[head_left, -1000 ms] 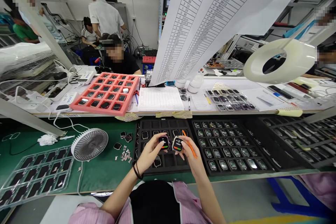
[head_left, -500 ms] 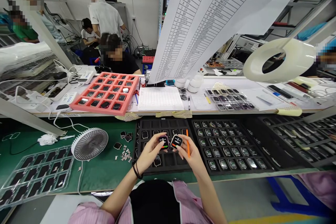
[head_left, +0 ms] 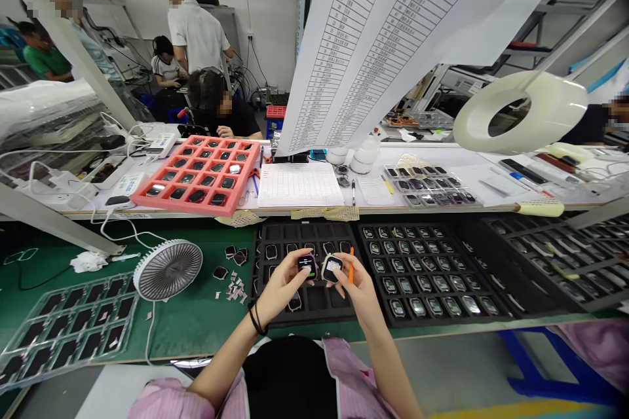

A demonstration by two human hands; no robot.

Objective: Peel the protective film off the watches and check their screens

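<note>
My left hand point(head_left: 284, 286) is closed on a small square watch body point(head_left: 306, 264) with a lit screen. My right hand point(head_left: 357, 288) grips a second watch body point(head_left: 333, 268), its screen showing white, and also holds an orange pen point(head_left: 351, 273) between its fingers. Both hands hover side by side over a black compartment tray point(head_left: 275, 236) that holds a few watch bodies. A black band sits on my left wrist.
A fuller black tray point(head_left: 432, 314) lies to the right, more trays beyond it. A small white fan point(head_left: 168, 270) and loose parts point(head_left: 234, 289) sit on the green mat at left. On the shelf behind are a red tray point(head_left: 199, 175) and a paper form point(head_left: 299, 185). Other people work at the back.
The right hand's watch screen changed from red and green to white. The orange pen has swung more upright and closer in. Both hands stay over the tray.
</note>
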